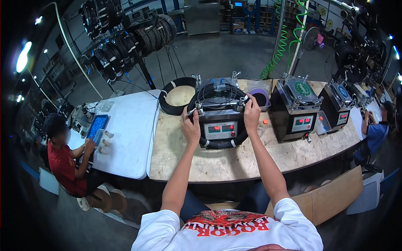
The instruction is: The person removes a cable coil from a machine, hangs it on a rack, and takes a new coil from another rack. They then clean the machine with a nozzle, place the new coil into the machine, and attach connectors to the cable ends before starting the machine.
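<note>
A black cable coil (239, 140) is held up in front of a metal machine (221, 130) with a red number display, ringing its front panel. My left hand (191, 126) grips the coil's left side, fingers closed near a metal clamp. On the other side my right hand (252, 113) is closed round the coil's upper right. Thin cable ends cross the ring at its top, over the machine. Another black coil (165, 102) lies on the wooden table (180, 163), just left of the machine.
Two similar machines (298, 121) (340, 115) stand to the right. A purple bowl (260, 97) and a bottle with an orange cap (264, 124) are nearby. People sit at left (67, 161) and right (377, 131). A blue tray (97, 125) rests on the white table (125, 146).
</note>
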`<action>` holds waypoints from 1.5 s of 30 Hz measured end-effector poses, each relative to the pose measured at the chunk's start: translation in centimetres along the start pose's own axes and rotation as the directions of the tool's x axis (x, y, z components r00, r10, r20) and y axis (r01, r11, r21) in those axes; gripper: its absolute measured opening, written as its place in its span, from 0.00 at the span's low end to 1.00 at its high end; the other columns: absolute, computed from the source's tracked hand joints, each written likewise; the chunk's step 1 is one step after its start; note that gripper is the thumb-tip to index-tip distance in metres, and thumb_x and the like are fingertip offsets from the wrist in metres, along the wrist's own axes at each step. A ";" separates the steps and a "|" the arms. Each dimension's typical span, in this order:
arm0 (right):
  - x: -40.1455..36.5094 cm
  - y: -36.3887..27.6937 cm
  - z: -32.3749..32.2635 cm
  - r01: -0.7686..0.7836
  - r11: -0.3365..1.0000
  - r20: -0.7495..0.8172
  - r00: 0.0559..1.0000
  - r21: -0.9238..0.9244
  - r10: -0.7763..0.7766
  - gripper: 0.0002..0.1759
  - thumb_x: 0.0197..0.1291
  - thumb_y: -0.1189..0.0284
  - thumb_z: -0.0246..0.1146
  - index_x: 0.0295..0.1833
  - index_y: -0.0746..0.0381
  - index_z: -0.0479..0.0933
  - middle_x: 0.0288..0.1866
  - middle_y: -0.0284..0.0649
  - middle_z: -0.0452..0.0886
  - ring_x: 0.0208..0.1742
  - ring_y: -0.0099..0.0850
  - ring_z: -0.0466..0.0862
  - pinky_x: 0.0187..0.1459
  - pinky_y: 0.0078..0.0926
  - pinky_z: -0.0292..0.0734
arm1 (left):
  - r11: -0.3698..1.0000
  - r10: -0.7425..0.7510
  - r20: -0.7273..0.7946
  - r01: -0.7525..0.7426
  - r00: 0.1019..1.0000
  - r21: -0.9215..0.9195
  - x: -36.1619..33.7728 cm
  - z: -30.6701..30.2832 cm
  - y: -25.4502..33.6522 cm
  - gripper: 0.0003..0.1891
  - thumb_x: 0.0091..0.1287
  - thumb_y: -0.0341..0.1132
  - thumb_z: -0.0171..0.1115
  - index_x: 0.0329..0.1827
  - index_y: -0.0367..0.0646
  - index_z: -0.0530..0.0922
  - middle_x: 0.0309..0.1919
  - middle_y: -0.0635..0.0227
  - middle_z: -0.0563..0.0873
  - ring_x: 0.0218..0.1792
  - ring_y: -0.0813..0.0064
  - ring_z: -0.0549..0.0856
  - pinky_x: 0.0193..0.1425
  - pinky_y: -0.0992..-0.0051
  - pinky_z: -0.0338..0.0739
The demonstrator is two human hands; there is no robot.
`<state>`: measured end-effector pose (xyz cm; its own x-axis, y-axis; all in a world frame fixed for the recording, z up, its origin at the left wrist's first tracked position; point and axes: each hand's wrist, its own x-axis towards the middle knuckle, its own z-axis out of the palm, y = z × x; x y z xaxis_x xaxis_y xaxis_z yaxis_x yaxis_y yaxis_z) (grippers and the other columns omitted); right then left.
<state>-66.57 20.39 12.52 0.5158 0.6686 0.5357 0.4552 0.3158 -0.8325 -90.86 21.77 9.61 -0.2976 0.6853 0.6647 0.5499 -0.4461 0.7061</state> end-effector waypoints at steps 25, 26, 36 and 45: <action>-5.0 3.8 -0.7 0.086 0.995 -0.034 0.996 -0.047 -0.087 0.27 0.85 0.61 0.52 0.82 0.59 0.65 0.50 0.54 0.86 0.48 0.44 0.86 0.53 0.40 0.78 | 0.864 -0.395 0.138 0.419 0.908 -0.280 -8.5 1.6 -6.7 0.34 0.77 0.47 0.65 0.71 0.22 0.71 0.60 0.33 0.83 0.61 0.40 0.83 0.68 0.56 0.73; -4.9 4.0 -0.5 0.108 0.993 -0.047 0.993 -0.055 -0.111 0.27 0.85 0.61 0.51 0.82 0.59 0.65 0.49 0.53 0.86 0.47 0.44 0.85 0.52 0.40 0.78 | 0.864 -0.398 0.142 0.423 0.906 -0.273 -8.5 1.6 -7.0 0.35 0.77 0.48 0.65 0.71 0.22 0.70 0.61 0.33 0.83 0.61 0.41 0.83 0.68 0.56 0.73; -5.0 3.7 -0.6 0.072 0.995 -0.033 0.997 -0.069 -0.074 0.27 0.85 0.61 0.50 0.82 0.58 0.65 0.46 0.53 0.85 0.45 0.44 0.85 0.51 0.41 0.78 | 0.993 -0.031 -0.042 0.026 0.999 -0.118 -1.8 -0.4 -2.3 0.39 0.71 0.54 0.72 0.73 0.34 0.67 0.52 0.48 0.79 0.56 0.53 0.80 0.68 0.59 0.73; -4.9 3.1 -1.0 0.011 1.000 -0.002 1.000 -0.028 -0.011 0.26 0.84 0.63 0.53 0.81 0.58 0.67 0.67 0.61 0.81 0.64 0.59 0.84 0.62 0.48 0.78 | 0.997 -0.047 0.137 0.055 0.989 -0.057 3.4 0.2 0.1 0.23 0.83 0.54 0.50 0.57 0.40 0.77 0.36 0.46 0.86 0.41 0.41 0.86 0.48 0.53 0.78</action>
<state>-66.97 17.39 7.43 0.5122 0.6637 0.5451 0.4809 0.3042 -0.8223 -91.65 24.21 11.87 -0.2135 0.7779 0.5910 0.4872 -0.4395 0.7546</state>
